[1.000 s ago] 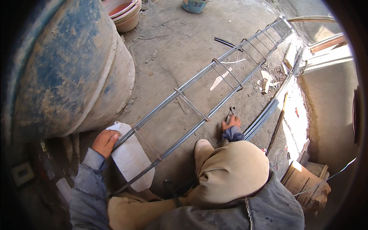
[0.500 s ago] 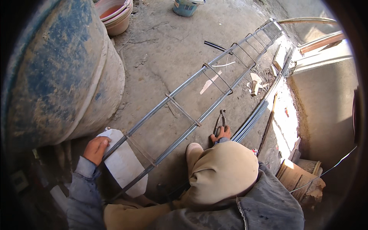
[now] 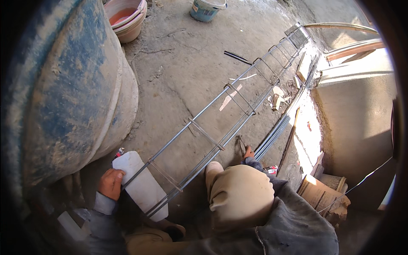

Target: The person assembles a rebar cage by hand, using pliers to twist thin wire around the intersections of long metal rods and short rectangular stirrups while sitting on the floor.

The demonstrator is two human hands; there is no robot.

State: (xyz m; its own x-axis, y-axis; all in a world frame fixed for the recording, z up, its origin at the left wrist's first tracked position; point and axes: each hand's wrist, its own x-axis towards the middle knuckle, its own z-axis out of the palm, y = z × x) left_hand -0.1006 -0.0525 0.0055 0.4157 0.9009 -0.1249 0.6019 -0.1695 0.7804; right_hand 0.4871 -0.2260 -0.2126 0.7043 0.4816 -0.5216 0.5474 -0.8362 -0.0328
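A long rebar cage of steel bars and square wire ties slants from near left to far right. My left hand is closed around the near end of its left bar. Under that end lies a whitish block; a grey block sits at the cage's far end. Right of the cage, beside my knee, my right hand is closed on pincers held low near the floor. My knee and sleeve partly hide that hand.
A big blue, dirt-caked barrel stands close on the left. Farther back are stacked tubs and a blue bucket. Loose steel bars and wood scraps lie along the right, near a torn cardboard-like container.
The near end of the cage has shifted slightly, and its lower right bars now show as a pair. My right hand has drawn the pincers lower and closer to my knee.
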